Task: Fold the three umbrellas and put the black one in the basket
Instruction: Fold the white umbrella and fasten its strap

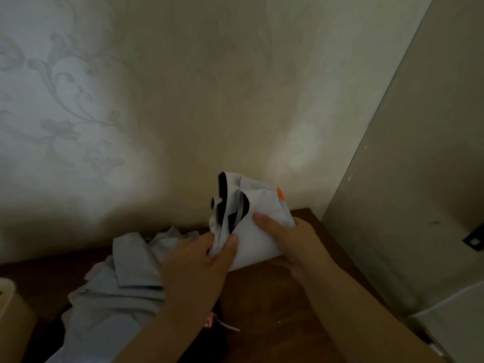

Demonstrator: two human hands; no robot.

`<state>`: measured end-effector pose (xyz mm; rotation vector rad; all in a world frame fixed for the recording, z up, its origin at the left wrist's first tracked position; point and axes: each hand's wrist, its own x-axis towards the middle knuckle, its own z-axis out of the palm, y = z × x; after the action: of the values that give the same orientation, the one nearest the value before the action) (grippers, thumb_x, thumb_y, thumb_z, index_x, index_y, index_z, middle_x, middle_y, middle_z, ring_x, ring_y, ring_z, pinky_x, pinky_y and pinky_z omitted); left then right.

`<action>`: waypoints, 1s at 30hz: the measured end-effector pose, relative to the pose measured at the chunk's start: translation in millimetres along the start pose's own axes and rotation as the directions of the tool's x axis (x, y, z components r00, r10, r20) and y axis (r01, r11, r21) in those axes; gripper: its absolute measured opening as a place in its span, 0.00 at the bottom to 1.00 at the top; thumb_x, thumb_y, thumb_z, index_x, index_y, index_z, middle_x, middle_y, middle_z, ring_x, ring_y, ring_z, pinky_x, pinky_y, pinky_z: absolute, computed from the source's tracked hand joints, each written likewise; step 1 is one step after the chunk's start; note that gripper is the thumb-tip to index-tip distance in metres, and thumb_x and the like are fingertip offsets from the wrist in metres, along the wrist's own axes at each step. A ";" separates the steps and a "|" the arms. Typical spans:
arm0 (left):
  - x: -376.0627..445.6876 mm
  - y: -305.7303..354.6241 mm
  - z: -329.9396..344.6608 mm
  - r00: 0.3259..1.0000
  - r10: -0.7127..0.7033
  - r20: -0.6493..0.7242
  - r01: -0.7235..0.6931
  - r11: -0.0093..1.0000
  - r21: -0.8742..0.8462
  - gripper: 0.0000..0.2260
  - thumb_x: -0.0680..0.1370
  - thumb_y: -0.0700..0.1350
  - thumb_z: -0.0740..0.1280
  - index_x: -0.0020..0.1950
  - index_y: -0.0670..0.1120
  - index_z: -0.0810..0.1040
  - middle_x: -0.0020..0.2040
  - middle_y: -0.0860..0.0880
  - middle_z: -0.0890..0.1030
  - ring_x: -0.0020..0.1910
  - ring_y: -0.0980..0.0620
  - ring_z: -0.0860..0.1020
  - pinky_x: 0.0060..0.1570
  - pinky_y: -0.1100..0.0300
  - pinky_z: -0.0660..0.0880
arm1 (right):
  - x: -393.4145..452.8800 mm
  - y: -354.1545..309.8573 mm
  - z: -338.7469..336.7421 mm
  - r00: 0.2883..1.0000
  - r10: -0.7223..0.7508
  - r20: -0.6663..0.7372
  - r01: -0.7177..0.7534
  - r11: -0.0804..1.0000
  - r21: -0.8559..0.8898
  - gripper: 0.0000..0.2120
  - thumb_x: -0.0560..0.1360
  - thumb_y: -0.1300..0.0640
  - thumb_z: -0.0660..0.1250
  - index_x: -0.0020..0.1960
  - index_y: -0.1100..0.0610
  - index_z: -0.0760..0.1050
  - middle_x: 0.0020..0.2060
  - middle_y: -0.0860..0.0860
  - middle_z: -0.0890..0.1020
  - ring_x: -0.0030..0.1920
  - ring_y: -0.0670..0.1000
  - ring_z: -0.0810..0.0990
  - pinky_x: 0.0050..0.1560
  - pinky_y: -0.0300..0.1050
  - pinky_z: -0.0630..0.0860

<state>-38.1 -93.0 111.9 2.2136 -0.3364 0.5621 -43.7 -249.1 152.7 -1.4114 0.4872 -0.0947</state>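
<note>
Hands work together above the dark wooden table: right hand wraps the white fabric umbrella with black lining, steadying it, while left hand pinches its pleats, likely gathering folds. Pale grey cloth heap lies beside.

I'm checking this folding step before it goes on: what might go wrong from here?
1. The white umbrella with black lining is gripped by the left hand and right hand on loose canopy folds, so the bundle may unfurl.
2. The pale blue-grey umbrella sprawls beside the left hand and could snag.
3. Dim light may hide the closing strap.
</note>
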 end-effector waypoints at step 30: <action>12.2 15.6 -19.1 0.967 -0.149 0.208 0.140 0.988 0.059 0.22 0.77 0.60 0.70 0.32 0.55 0.62 0.27 0.54 0.65 0.26 0.61 0.64 0.29 0.67 0.55 | -16.6 -5.6 -5.2 0.995 0.048 0.091 -0.039 0.994 -0.099 0.09 0.72 0.47 0.69 0.49 0.48 0.73 0.44 0.48 0.77 0.43 0.48 0.77 0.39 0.45 0.79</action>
<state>-39.4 -88.9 139.1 2.3235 -0.2718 0.2568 -59.3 -249.1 162.1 -1.4921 0.4496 0.0308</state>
